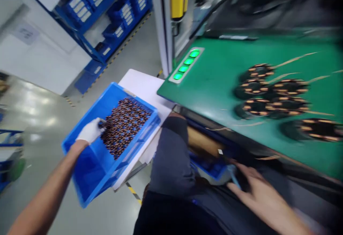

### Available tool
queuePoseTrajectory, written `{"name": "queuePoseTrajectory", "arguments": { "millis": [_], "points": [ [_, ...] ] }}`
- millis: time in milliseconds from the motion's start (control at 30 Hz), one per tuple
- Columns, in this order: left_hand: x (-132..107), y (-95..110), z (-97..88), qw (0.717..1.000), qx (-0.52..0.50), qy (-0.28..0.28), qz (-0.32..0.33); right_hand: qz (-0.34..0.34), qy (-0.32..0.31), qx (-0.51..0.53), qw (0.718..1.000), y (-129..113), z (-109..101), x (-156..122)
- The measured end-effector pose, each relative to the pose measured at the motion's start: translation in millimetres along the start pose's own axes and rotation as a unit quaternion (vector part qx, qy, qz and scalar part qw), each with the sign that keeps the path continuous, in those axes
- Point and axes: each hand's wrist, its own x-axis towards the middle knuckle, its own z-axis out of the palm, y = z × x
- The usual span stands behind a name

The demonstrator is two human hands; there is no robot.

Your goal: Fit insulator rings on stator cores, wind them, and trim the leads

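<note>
My left hand (91,131), in a white glove, reaches into a blue bin (92,156). Its fingers are closed on a small dark part (102,123) at the near edge of a layer of small black-and-copper parts (125,124). At the lower right, my bare right hand (257,192) hangs over my lap, below the green tabletop's edge. Its fingers curl round a blurred dark object (242,178) with a light-blue piece showing near the thumb; its kind cannot be made out.
Several black rings with copper windings (289,104) stand on the green tabletop (209,85). A strip of green lit buttons (186,65) lies near its left corner. The bin rests on a white board (142,79). Blue shelves with bins (107,10) stand behind.
</note>
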Motion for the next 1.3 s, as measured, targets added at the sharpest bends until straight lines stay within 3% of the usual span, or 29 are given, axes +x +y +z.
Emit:
{"name": "queuePoseTrajectory", "arguments": {
  "millis": [67,133,200,233,333,433,533,633,700,767,900,1067,1300],
  "points": [
    [16.9,42.9,-0.1,0.995,-0.027,0.025,0.09,0.049,-0.023,0.076,0.996,-37.5,-8.4,3.1],
    [26.9,101.6,5.9,0.976,-0.056,0.032,0.208,0.053,-0.018,0.072,0.996,-62.4,-9.6,6.7],
    [26.3,170.2,17.7,0.914,-0.026,0.059,0.401,0.055,-0.008,0.065,0.996,-74.4,-8.3,6.5],
    [22.5,205.2,26.1,0.884,-0.04,0.073,0.46,0.057,-0.001,0.064,0.996,-77.4,-8.1,4.4],
    [5.7,295.1,62.9,0.828,-0.077,0.041,0.554,0.065,0.02,0.078,0.995,-82.6,-11.1,-9.6],
    [-2.8,343.9,106.5,0.821,-0.092,0.015,0.563,0.084,0.04,0.105,0.99,-83.9,-17.4,-30.0],
    [-2.3,354.1,132.8,0.838,-0.113,0.015,0.534,0.108,0.062,0.13,0.984,-78.3,-23.1,-51.9],
    [-19.1,343.7,132.1,0.839,-0.151,0.065,0.519,0.126,0.085,0.149,0.977,-73.5,-27.3,-72.1],
    [-48.8,332.1,123.1,0.837,-0.187,0.093,0.506,0.131,0.095,0.165,0.973,-78.1,-30.4,-82.7],
    [-86.2,319.8,114.1,0.843,-0.215,0.079,0.487,0.111,0.104,0.185,0.971,-91.5,-36.1,-89.6],
    [-139.6,299.6,106.2,0.847,-0.174,0.076,0.497,-0.006,0.13,0.227,0.965,-129.9,-57.9,-89.9],
    [-146.7,286.2,106.0,0.853,-0.136,0.066,0.5,-0.056,0.096,0.251,0.962,-156.1,-78.8,-82.5],
    [-146.9,277.9,104.3,0.858,-0.112,0.031,0.5,-0.068,0.056,0.245,0.965,-161.6,-79.0,-77.9]
  ]
}}
